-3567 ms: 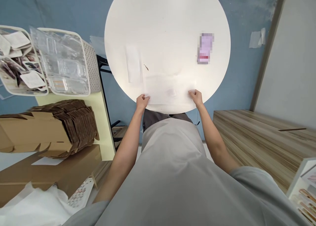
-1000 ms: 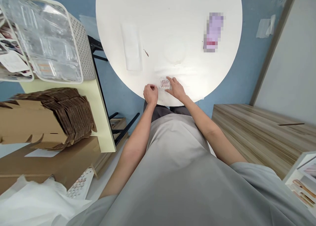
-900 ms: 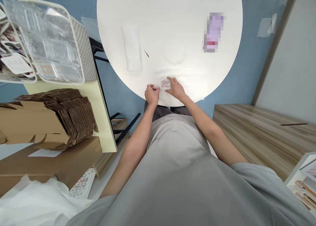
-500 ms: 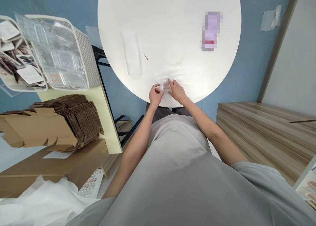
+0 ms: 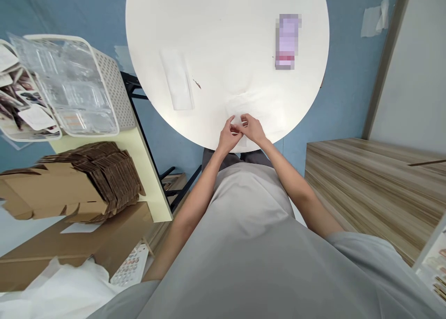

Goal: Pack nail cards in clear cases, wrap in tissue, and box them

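At the near edge of the round white table [image 5: 223, 40], my left hand [image 5: 229, 136] and my right hand [image 5: 253, 129] meet, fingertips close together. Both have curled fingers pinching a small clear plastic packet [image 5: 237, 120], mostly hidden behind the fingers. Its contents cannot be made out now. Faint wrinkled clear film [image 5: 240, 103] lies on the tabletop just beyond the hands.
A translucent plastic sleeve [image 5: 177, 82] lies left on the table beside a thin dark-red scrap [image 5: 197, 84]. A blurred purple item [image 5: 287, 42] lies right. Baskets of clear packaging [image 5: 116, 86] and folded cardboard boxes [image 5: 114, 179] stand left; a wood-grain cabinet [image 5: 362, 184] stands right.
My hands have come together over the packet, covering the reddish contents that showed before. My left hand has moved right, and the view has shifted slightly.
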`<state>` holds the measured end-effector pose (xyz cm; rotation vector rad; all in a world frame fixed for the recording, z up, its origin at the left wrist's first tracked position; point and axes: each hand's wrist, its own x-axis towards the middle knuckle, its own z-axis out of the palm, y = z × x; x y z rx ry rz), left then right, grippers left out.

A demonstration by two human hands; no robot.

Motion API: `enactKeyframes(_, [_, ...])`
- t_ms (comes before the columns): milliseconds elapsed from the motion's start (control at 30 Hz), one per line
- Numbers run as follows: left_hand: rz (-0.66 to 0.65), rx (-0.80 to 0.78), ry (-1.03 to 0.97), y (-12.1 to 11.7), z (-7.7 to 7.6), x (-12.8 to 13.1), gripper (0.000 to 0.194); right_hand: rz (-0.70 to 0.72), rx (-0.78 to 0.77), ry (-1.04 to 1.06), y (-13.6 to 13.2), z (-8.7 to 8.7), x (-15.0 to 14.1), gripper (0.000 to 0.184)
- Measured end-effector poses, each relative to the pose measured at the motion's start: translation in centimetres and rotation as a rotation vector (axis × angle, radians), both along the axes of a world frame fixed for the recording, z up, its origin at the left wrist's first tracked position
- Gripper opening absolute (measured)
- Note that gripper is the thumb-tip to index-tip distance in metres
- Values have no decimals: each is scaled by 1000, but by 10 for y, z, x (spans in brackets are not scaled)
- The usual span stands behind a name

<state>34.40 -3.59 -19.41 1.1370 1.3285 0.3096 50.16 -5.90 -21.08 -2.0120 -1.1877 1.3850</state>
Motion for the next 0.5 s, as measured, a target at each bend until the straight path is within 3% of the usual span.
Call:
enactKeyframes(100, [-36, -6, 27, 2, -6, 1, 80, -32, -15, -101, 0, -11, 2, 39])
enactKeyframes(267, [105, 16, 248, 11, -25, -4, 64, -33, 64, -191, -4, -30, 5, 45])
enactKeyframes(500, [215, -64, 205, 13, -43, -5, 55, 50, 96, -214, 0, -36, 2, 41])
